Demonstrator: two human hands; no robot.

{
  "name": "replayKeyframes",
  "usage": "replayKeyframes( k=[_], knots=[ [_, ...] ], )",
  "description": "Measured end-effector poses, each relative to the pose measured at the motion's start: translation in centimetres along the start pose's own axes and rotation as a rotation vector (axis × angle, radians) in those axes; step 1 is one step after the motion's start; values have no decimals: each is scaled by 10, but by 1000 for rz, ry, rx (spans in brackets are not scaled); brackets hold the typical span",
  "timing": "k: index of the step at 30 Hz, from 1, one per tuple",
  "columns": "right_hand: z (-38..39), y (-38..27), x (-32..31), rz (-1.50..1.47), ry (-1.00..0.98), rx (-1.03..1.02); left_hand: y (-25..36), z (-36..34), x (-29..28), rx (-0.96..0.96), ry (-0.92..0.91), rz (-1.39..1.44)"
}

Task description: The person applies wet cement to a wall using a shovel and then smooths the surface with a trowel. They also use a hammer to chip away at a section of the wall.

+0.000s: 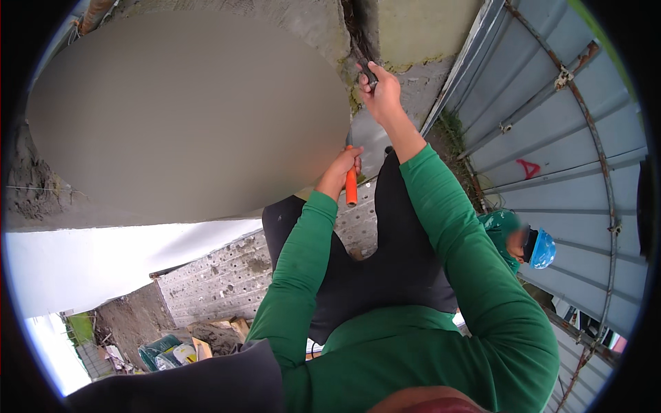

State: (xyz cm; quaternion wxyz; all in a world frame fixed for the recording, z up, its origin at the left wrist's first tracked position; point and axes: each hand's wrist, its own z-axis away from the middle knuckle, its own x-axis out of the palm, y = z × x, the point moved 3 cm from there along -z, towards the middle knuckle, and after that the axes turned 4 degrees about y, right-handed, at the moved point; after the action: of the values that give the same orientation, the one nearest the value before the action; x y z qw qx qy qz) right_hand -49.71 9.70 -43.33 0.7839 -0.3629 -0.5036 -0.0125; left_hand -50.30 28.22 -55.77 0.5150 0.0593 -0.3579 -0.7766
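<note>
My left hand (339,172) is closed around an orange-handled tool (352,186); a short grey part shows above the fingers, and its working end cannot be made out. Farther up and to the right, my right hand (381,95) grips a short dark tool (368,73). That tool points up toward a dark vertical gap (359,31) in the concrete wall (420,31). Whether its tip touches the gap cannot be told. Both hands are in front of the wall, above my dark-trousered legs.
A blurred grey oval hides much of the left side. Below me lies a perforated, dirt-marked plank (217,279). Corrugated metal fencing (544,138) with rusty pipes stands at right, near a person in a blue helmet (543,249). Bags (169,352) lie at lower left.
</note>
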Motion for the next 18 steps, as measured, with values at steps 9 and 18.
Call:
replayKeyframes(
  k=[9, 18],
  knots=[
    [-17, -1, 20, -231, -278, 158, 33, 88, 13, 343, -35, -332],
    [-16, -7, 25, -216, -253, 164, 15, 86, 3, 849, 355, -647]
  ],
)
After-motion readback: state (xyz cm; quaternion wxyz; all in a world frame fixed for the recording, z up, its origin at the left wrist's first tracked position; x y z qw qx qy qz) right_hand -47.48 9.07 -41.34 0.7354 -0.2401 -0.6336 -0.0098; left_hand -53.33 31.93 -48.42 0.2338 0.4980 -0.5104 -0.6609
